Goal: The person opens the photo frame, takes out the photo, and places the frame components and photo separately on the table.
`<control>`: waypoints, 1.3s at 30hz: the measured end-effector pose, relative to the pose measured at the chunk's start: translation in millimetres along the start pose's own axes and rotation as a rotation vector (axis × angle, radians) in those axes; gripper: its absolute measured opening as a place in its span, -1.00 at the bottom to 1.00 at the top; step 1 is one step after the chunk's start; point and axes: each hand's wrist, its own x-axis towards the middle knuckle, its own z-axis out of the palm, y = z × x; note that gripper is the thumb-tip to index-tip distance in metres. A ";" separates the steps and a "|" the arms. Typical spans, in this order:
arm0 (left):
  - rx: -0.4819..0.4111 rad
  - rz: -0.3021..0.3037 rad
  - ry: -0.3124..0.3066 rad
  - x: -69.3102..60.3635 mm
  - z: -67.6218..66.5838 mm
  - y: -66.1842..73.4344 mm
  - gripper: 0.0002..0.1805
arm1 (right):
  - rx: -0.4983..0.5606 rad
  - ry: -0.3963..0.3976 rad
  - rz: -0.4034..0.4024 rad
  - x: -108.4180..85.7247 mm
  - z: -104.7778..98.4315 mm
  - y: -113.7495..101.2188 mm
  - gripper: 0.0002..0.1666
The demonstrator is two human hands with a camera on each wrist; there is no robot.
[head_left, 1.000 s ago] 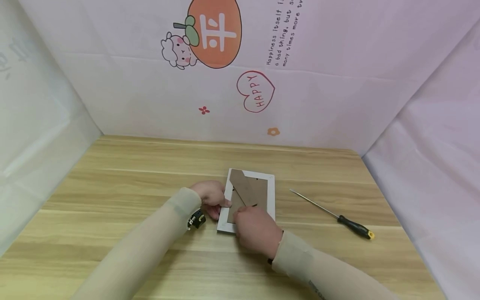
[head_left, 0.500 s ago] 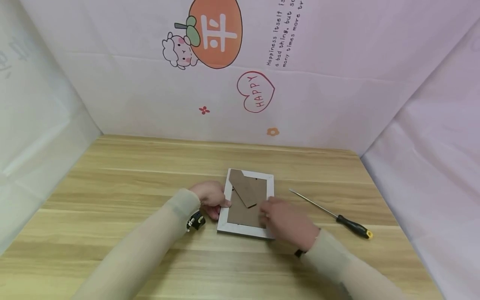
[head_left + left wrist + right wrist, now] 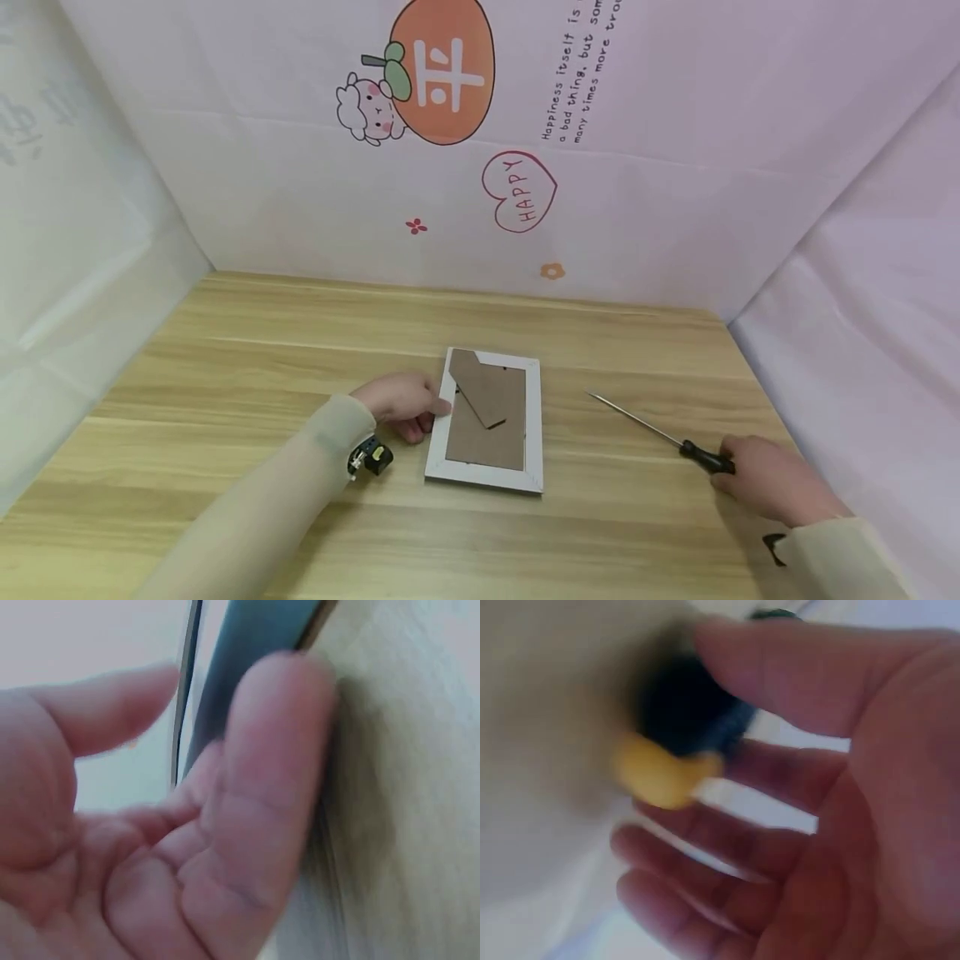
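A picture frame [image 3: 533, 425] lies back side up on the table, its white border around a brown backing board [image 3: 483, 448]. The brown stand flap [image 3: 471, 379] slants across the board. My left hand [image 3: 400, 402] holds the frame's left edge, thumb over the border and the other fingers at its side. To the right, my right hand [image 3: 776, 479] grips a screwdriver [image 3: 705, 457] by its black handle, with thumb and fingers around it. Its metal shaft points left toward the back of the table. The handle's yellow end [image 3: 660, 776] shows blurred in the right wrist view.
The wood-grain table [image 3: 315, 325] is bounded by white cloth at the back, left and right. The back cloth [image 3: 637, 217] carries printed drawings and lettering. A small black device [image 3: 370, 457] sits at my left wrist.
My right hand has left the frame's back and moved right to take hold of the screwdriver handle. My left hand stays at the frame's edge, and the frame has slid slightly left.
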 end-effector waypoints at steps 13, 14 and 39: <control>-0.105 0.006 0.115 6.5 3.2 1.7 -0.83 | 0.173 0.078 -0.068 30.6 5.9 -3.0 -0.66; -0.101 0.013 0.117 7.0 3.7 2.0 -0.84 | 0.229 0.080 -0.062 32.2 5.2 -1.9 -0.69; -0.115 0.020 0.108 11.3 15.8 12.6 -0.88 | 2.329 0.062 -0.347 28.7 -22.3 -27.4 -0.57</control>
